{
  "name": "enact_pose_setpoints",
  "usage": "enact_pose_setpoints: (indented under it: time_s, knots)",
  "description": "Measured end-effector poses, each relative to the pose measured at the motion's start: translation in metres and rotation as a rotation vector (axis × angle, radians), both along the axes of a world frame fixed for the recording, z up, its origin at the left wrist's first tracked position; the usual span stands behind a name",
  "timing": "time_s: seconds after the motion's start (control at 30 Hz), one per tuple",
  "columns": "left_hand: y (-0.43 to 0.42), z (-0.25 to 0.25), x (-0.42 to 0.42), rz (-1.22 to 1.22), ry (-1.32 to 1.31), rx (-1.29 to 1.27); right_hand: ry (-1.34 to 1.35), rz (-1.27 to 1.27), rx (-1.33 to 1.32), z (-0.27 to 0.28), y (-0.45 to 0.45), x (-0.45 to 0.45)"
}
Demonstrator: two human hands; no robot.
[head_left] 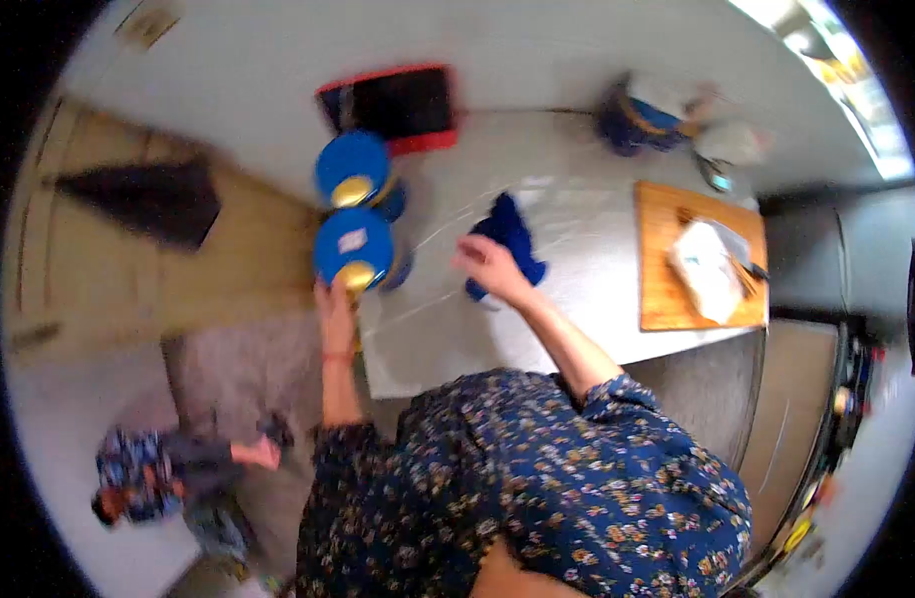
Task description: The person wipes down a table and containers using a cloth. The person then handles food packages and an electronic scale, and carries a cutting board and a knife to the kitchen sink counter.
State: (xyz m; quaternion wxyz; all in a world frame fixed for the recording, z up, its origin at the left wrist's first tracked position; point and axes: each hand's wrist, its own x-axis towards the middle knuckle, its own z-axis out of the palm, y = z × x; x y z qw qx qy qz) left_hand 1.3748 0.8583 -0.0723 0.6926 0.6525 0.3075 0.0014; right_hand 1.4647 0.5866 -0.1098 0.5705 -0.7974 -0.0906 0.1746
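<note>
My left hand (335, 311) is at the near side of a container with a round blue lid (353, 237) and a gold patch, its fingers against the edge. The lid carries a small pale label. Just behind it is a second blue-lidded container (351, 164). Over a crumpled dark blue cloth (512, 229) on the pale tabletop (577, 249) hovers my right hand (489, 267). Its fingers look loosely apart and reach past the cloth's left side; blur softens them. Whether they touch the cloth is unclear.
A red-rimmed dark tray-like object (398, 105) stands against the wall. A wooden board (657, 289) with a white plastic bag (705, 269) lies to the right. Behind it are a dark blue container (632, 120) and a pale bundle (732, 145). Another person (144, 478) is at lower left.
</note>
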Motion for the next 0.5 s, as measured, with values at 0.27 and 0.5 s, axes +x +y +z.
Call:
enact_pose_setpoints:
  time_s: [0.27, 0.5]
  knots:
    - [-0.062, -0.044, -0.036, -0.056, 0.224, 0.059, -0.142, -0.572, -0.241, 0.025, -0.216, 0.041]
    - [-0.161, -0.009, 0.005, -0.441, 0.163, 0.167, -0.281, -0.819, -0.342, 0.095, -0.309, 0.161]
